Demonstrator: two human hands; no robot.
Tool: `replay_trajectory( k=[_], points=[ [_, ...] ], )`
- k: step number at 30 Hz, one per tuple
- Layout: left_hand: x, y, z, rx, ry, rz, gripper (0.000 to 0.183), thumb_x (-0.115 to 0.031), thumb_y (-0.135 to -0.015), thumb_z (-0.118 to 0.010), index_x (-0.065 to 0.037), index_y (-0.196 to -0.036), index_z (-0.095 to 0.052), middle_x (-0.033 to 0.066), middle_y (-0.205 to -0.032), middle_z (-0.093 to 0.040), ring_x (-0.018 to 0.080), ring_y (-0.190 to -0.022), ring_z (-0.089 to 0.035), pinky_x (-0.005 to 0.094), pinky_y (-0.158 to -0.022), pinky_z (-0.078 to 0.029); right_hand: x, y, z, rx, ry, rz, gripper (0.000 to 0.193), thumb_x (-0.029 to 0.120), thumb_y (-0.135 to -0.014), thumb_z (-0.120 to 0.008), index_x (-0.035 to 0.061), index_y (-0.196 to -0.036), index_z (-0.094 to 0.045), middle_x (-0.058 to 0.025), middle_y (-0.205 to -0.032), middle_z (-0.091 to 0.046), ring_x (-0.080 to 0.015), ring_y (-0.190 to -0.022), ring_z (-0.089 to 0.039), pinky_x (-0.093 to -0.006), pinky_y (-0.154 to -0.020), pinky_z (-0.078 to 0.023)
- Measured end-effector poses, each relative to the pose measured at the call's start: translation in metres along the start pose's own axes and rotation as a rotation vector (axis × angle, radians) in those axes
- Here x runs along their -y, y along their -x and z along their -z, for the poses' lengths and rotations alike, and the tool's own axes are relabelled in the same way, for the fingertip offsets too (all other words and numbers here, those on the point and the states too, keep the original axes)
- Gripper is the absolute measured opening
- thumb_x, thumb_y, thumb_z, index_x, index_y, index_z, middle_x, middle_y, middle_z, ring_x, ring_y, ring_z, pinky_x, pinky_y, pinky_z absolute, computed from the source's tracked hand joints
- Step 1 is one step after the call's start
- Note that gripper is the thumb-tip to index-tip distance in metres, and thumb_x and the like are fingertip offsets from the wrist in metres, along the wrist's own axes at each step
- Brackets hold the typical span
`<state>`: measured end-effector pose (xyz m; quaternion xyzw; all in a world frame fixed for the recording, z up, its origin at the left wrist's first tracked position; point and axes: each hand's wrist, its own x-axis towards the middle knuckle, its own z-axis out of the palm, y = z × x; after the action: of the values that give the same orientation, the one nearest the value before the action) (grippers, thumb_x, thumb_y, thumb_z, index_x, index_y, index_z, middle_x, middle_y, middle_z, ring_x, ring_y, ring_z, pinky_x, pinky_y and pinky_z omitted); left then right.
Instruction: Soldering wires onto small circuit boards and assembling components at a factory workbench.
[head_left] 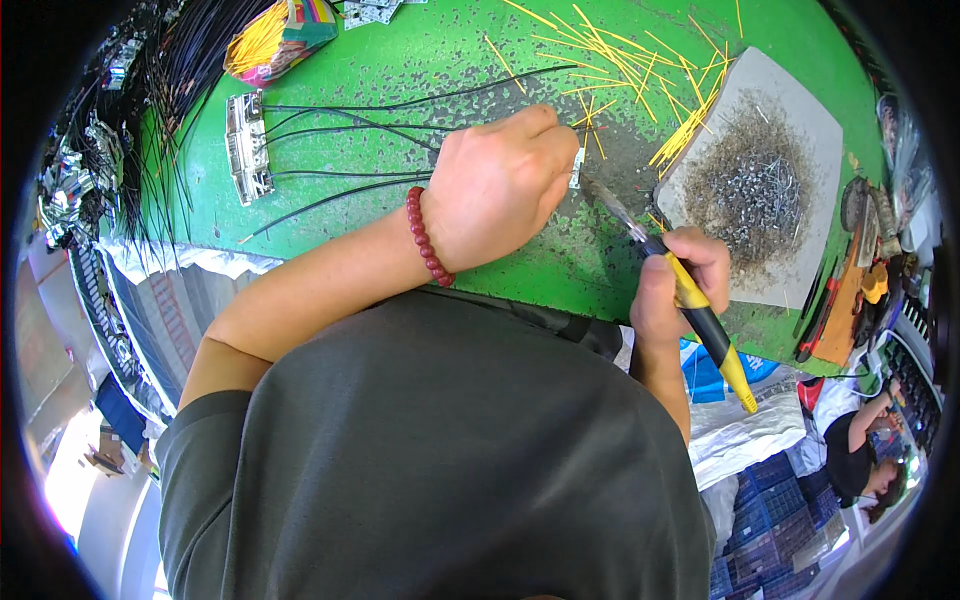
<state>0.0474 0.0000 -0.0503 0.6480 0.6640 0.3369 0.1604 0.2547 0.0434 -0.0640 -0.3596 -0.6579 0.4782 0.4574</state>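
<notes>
My left hand [510, 180], with a red bead bracelet at the wrist, is closed over the green table. Its fingertips pinch a small white piece [577, 168], which the hand partly hides. Several black wires [350, 126] run from a metal-and-white part [248, 148] on the left toward this hand, some passing behind it. My right hand [680, 285] grips a soldering iron [702, 315] with a black and yellow handle. The iron's metal tip points up and left, close to the white piece; whether they touch I cannot tell.
Yellow thin sticks [640, 65] lie scattered at the far side, more in a colourful bag [282, 45]. A grey board [820, 150] carries a heap of metal bits [755, 195]. Black wire bundles [180, 70] crowd the left. Tools [850, 285] line the right edge; another person [860, 450] sits beyond.
</notes>
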Motion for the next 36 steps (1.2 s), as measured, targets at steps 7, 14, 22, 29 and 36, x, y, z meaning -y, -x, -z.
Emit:
replay_trajectory(
  k=[7,14,22,29,36],
  points=[
    [0.0,0.0,0.001,0.005,-0.005,-0.001,0.01,-0.004,-0.074,-0.065,-0.006,-0.076,-0.055,0.0082,-0.076,-0.054,0.0297,-0.064,-0.058,0.0378,-0.053,-0.048,-0.003,0.002,0.0,-0.043,-0.108,0.031,0.031,0.02,-0.079,-0.074,0.0017,-0.092,-0.052,-0.0074,-0.082,-0.055,-0.0115,-0.07,-0.046,-0.0246,-0.064,-0.037],
    [-0.008,0.009,0.012,0.087,-0.045,0.001,0.009,-0.007,-0.074,-0.067,-0.006,-0.076,-0.058,0.0076,-0.077,-0.056,0.0286,-0.067,-0.059,0.0375,-0.055,-0.048,0.011,-0.003,-0.008,0.061,-0.083,-0.096,0.043,0.025,-0.093,-0.06,-0.0013,-0.124,-0.046,-0.0132,-0.083,-0.065,-0.0102,-0.06,-0.053,-0.023,-0.057,-0.044],
    [-0.012,0.001,0.032,0.123,-0.037,-0.144,0.014,-0.01,-0.069,-0.072,-0.007,-0.076,-0.061,0.0057,-0.078,-0.06,0.0271,-0.077,-0.059,0.0377,-0.067,-0.047,0.009,-0.022,-0.017,0.106,0.101,-0.073,0.032,0.003,-0.087,-0.065,0.0036,-0.118,-0.056,-0.0092,-0.088,-0.068,-0.0111,-0.07,-0.063,-0.0223,-0.059,-0.049],
    [-0.007,0.001,0.036,0.201,0.067,-0.247,0.02,-0.008,-0.067,-0.075,-0.006,-0.083,-0.062,0.0065,-0.081,-0.061,0.027,-0.077,-0.06,0.037,-0.068,-0.046,0.022,-0.043,-0.041,0.175,-0.014,-0.055,0.041,-0.004,-0.078,-0.071,0.0042,-0.115,-0.055,-0.0072,-0.082,-0.068,-0.0093,-0.071,-0.064,-0.0227,-0.063,-0.052],
    [-0.005,0.001,0.025,0.074,0.422,0.098,0.008,-0.001,-0.081,-0.068,-0.001,-0.086,-0.062,0.0053,-0.077,-0.061,0.0146,-0.064,-0.057,0.0267,-0.056,-0.045,0.011,-0.037,-0.047,0.123,0.06,0.258,0.042,-0.009,-0.074,-0.072,0.002,-0.112,-0.056,-0.0106,-0.091,-0.069,-0.0155,-0.077,-0.07,-0.0255,-0.068,-0.054]
  ],
)
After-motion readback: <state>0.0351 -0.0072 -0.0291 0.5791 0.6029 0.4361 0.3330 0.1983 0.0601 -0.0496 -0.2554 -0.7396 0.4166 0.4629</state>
